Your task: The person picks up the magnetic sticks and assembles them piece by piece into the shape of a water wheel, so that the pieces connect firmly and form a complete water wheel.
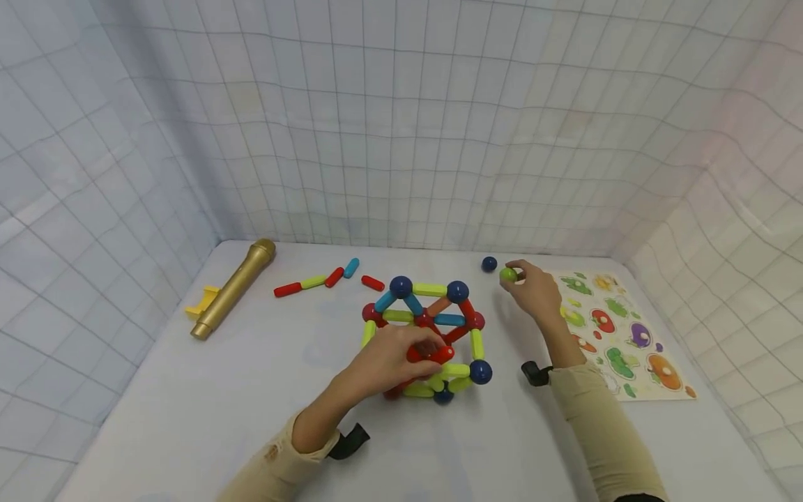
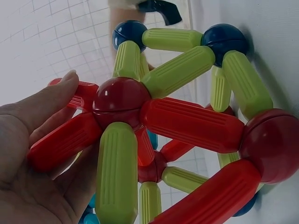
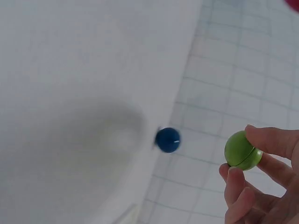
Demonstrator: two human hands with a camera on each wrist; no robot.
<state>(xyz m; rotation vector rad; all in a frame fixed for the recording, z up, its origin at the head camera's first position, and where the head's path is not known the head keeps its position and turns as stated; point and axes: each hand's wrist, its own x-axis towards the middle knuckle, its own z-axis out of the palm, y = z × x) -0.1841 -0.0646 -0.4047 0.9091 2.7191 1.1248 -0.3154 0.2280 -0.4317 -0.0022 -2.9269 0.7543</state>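
We found the left hand (image 1: 392, 359) curled around the near side of the rod-and-ball frame (image 1: 433, 324), fingers gripping a red rod (image 2: 65, 140) beside a red ball (image 2: 120, 100). The frame stood mid-table (image 1: 251, 390). The right hand (image 1: 536, 293) sat well apart to the right, pinching a green ball (image 3: 242, 150) between thumb and fingertips. A loose blue ball (image 1: 489, 264) lay just beside it, on the table. Loose rods (image 1: 326, 279) and a gold microphone (image 1: 233, 298) lay to the left; a puzzle board (image 1: 627, 335) lay to the right.
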